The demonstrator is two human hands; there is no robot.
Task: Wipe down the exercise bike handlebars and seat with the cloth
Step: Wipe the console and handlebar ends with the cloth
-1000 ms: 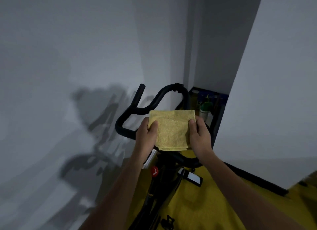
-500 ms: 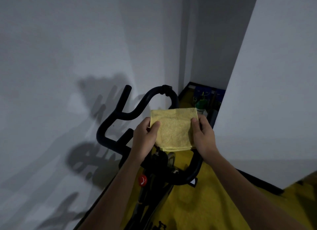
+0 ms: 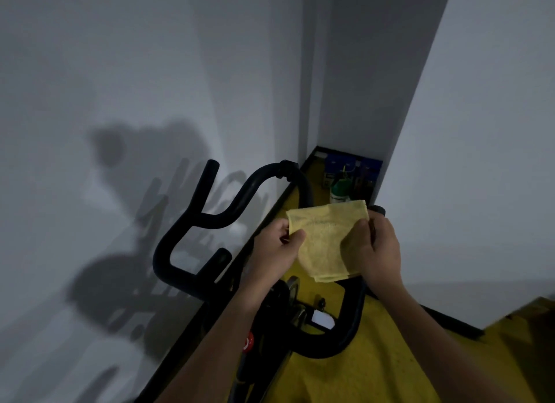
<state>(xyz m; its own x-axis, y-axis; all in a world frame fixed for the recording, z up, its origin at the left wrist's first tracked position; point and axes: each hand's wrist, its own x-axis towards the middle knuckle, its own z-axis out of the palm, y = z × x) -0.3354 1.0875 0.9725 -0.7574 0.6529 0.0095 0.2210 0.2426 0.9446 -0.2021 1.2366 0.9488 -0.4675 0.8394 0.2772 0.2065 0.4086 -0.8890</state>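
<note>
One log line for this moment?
step: cloth held above handlebars | left hand: pinching cloth | right hand: pinching cloth | wiping: not begun

Plain pale grey wall (image 3: 120, 72), left: matte, dimly lit, carrying dark, soft-edged shadows low down. Second pale wall panel (image 3: 480, 162), right: brighter, slanting to the floor. Narrow recessed corner (image 3: 345, 87) between them, in shade. Yellow floor covering (image 3: 375, 357) with black skirting strip (image 3: 450, 318) along the wall foot. In the recess: blue boxes (image 3: 345, 163) and a green-topped white bottle (image 3: 339, 190), details unclear.
</note>
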